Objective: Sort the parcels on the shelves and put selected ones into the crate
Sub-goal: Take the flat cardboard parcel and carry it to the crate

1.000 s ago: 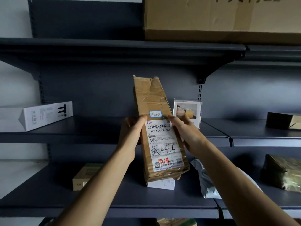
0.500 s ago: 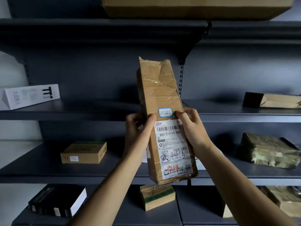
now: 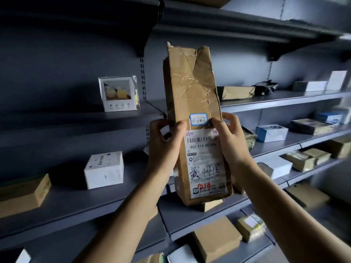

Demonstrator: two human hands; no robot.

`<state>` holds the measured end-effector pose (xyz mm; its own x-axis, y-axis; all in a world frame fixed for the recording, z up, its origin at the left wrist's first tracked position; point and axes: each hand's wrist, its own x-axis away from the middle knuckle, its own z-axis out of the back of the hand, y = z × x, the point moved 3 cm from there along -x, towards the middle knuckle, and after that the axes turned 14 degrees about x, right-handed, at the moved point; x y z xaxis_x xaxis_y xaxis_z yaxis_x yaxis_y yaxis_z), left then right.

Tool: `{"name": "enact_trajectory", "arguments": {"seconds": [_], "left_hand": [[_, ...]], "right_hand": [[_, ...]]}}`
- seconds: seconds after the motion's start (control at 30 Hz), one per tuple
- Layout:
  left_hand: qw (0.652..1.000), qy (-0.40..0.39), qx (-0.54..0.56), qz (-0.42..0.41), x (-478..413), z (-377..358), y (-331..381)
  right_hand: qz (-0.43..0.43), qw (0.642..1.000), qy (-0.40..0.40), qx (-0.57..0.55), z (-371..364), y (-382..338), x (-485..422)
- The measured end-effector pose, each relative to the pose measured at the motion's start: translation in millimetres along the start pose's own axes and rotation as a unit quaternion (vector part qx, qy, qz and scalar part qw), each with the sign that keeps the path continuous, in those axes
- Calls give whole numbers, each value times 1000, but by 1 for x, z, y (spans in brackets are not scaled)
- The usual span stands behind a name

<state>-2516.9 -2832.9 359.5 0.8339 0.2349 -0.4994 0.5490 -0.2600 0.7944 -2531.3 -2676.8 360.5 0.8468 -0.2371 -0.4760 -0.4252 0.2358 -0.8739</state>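
**Both hands clasp the tall parcel in front of the shelves**

We see the left hand (image 3: 163,147) pressing its thumb onto the front of the brown parcel (image 3: 191,82). Its other fingers curl round the left edge and disappear behind the carton. The right hand (image 3: 230,141) grips the opposite edge the same way, thumb on the front and fingertips wrapped out of sight. The parcel stands nearly upright in the air between them, held at mid-height, and its crumpled, taped top leans slightly right.

Between the thumbs sits a blue-bordered sticker (image 3: 198,119) whose handwriting we cannot read. Below it, the shipping label (image 3: 205,164) shows a barcode and "862-E14-00-888". Its smaller print and scrawled marks are too blurred to make out.

The parcel's lower end covers most of a small carton (image 3: 209,205) on the grey shelf (image 3: 76,204). Farther left stand a white cube box (image 3: 104,169) and a picture box (image 3: 118,93). The boxes at the right and bottom edges are smeared or cut off.
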Motion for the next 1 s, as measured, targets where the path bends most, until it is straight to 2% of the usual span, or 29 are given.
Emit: {"name": "enact_trajectory", "arguments": {"seconds": [0.37,0.6,0.77,1.0], "left_hand": [[987,-147,41,47,26,-99,-57],[974,-197,58,91,57,-190,-97],[961,-242,54,123,80,-286,-146],[944,-266,50,187,119,-465,-234]], "right_hand": [[-40,985,141,95,113,17,28],[-65,971,193,123,202,48,27],[-99,960,229,129,297,95,13],[-145,943,257,153,470,165,-27]]}}
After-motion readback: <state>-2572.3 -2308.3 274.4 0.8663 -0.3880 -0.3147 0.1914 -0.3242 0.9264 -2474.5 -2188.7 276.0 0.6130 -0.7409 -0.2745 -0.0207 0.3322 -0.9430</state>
